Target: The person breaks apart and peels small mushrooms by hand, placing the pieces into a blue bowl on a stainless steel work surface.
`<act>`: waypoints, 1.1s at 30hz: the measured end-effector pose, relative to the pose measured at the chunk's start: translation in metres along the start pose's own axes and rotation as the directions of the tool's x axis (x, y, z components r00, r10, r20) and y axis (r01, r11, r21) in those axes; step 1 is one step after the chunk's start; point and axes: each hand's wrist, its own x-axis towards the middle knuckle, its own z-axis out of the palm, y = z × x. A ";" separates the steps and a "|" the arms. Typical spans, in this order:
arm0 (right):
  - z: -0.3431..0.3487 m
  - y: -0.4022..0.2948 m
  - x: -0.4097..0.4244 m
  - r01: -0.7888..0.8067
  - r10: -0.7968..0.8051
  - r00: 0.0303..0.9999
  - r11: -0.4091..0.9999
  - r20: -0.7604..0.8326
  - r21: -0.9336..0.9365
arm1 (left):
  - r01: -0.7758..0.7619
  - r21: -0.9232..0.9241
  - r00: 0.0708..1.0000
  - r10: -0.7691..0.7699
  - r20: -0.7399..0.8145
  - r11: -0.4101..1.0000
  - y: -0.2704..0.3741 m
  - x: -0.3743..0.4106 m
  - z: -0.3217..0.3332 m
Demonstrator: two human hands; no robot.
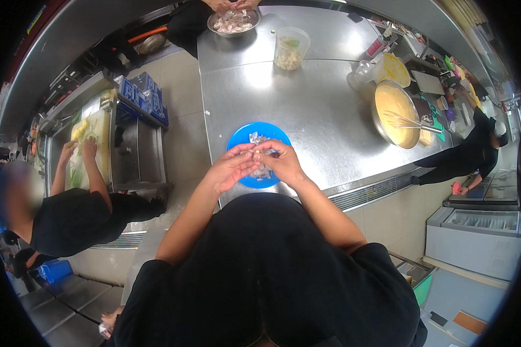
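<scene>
Over a blue plastic bowl, my left hand and my right hand meet at the fingertips. Between them they pinch a small pale piece, which looks like a garlic clove; the fingers cover most of it. Papery whitish skins lie in the bowl under my hands. Further up the steel table stands a clear plastic tub with pale peeled cloves at its bottom.
Across the steel table, another person's hands work over a metal bowl of bulbs. On the right, a whisk rests in a steel bowl of yellow batter. A co-worker handles greens at a cutting board on the left.
</scene>
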 end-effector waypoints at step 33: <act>-0.008 -0.067 0.003 0.552 -0.491 0.829 0.638 0.268 -0.537 | -0.295 0.324 0.937 0.338 -0.086 0.899 0.008 -0.019 0.029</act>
